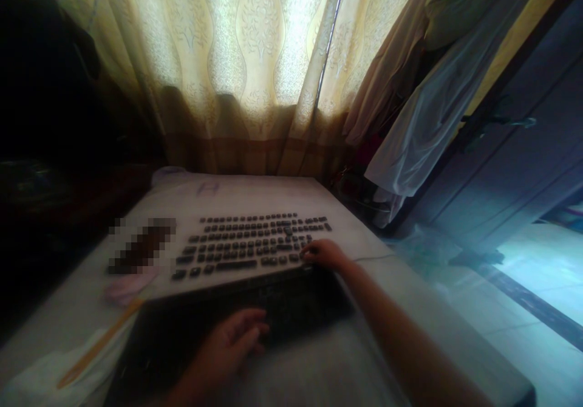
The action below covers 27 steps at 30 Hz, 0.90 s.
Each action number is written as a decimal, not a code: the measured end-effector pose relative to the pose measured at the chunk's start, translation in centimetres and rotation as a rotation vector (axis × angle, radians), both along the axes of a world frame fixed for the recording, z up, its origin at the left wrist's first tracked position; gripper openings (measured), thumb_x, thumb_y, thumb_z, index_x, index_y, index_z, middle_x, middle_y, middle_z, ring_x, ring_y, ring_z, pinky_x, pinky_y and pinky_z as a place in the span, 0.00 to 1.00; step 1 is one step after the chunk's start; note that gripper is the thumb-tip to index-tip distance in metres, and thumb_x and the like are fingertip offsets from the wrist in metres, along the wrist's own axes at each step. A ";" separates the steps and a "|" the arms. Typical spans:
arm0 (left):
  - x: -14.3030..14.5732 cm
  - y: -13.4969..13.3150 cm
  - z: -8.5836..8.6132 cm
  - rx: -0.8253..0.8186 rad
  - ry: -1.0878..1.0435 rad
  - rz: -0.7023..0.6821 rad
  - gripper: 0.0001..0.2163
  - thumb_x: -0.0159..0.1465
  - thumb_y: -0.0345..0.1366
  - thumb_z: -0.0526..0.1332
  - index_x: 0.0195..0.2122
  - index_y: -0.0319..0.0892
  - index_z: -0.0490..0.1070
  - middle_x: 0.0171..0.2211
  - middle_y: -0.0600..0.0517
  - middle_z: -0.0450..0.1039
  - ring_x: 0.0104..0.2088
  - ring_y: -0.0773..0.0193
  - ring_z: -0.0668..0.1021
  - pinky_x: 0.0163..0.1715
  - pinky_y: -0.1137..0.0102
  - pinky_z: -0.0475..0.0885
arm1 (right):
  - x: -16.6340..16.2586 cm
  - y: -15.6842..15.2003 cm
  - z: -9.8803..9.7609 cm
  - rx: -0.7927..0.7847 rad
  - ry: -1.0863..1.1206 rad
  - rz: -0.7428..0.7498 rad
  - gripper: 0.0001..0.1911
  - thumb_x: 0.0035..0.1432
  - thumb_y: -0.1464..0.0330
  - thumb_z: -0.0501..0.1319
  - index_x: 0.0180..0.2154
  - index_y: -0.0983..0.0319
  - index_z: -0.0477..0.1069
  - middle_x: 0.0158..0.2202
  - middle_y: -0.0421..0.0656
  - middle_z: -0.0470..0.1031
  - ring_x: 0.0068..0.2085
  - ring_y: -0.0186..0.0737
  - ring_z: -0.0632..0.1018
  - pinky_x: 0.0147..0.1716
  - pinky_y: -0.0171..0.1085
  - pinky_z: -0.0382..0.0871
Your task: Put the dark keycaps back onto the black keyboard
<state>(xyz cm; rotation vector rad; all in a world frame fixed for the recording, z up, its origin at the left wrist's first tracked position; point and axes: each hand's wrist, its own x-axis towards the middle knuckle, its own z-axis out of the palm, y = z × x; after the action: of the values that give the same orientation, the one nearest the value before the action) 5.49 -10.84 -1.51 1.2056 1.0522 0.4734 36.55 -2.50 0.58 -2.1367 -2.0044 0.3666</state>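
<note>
Black keycaps [237, 265] lie laid out in keyboard-like rows on a pale cloth-covered surface. In front of them is a dark keyboard base [291, 310], tilted in view, its details blurred. My right hand [325, 254] is at the lower right end of the rows, beyond the base's far edge. Its fingers are bent together at a dark keycap [304, 254], partly hidden by the fingertips. Over the near middle of the base hovers or rests my left hand [237, 337], fingers loosely curved and apart, with nothing visible in them.
On the left are a pixelated dark object [143, 246], a pink cloth [130, 285] and an orange-brown stick [98, 346] on white material. A thin cable [373, 257] runs off to the right. Curtains [255, 61] hang behind; clothes [423, 109] hang beside a door [514, 152].
</note>
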 end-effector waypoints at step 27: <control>-1.2 0.0 0.8 0.177 0.060 0.001 0.26 0.52 0.54 0.63 0.48 0.43 0.73 0.46 0.42 0.78 0.40 0.52 0.80 0.33 0.63 0.75 | 2.1 -9.3 -0.2 0.097 0.988 -0.141 0.20 0.45 0.61 0.69 0.41 0.62 0.73 0.38 0.44 0.79 0.40 0.42 0.79 0.45 0.44 0.72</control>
<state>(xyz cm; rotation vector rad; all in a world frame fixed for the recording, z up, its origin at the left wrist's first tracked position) 4.28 -10.84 -0.68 1.3832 1.0795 0.5432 38.64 -11.81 0.38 -1.5232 -1.2520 1.0207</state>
